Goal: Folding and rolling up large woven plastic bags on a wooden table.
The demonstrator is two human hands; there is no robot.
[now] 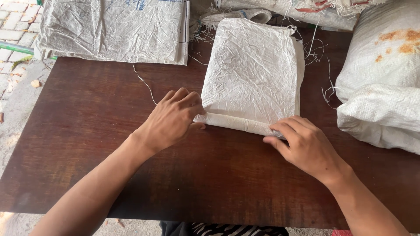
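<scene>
Woven white sack, crinkled, near edge rolled, left hand, right hand pinching

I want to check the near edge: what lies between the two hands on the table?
In the head view, only the rolled edge of the folded white sack spans from left hand to right hand.

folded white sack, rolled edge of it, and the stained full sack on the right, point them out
folded white sack (253, 70), head view, middle of its flat top
rolled edge (236, 123), head view, between the two hands
stained full sack (385, 78), head view, its bulging side
</scene>
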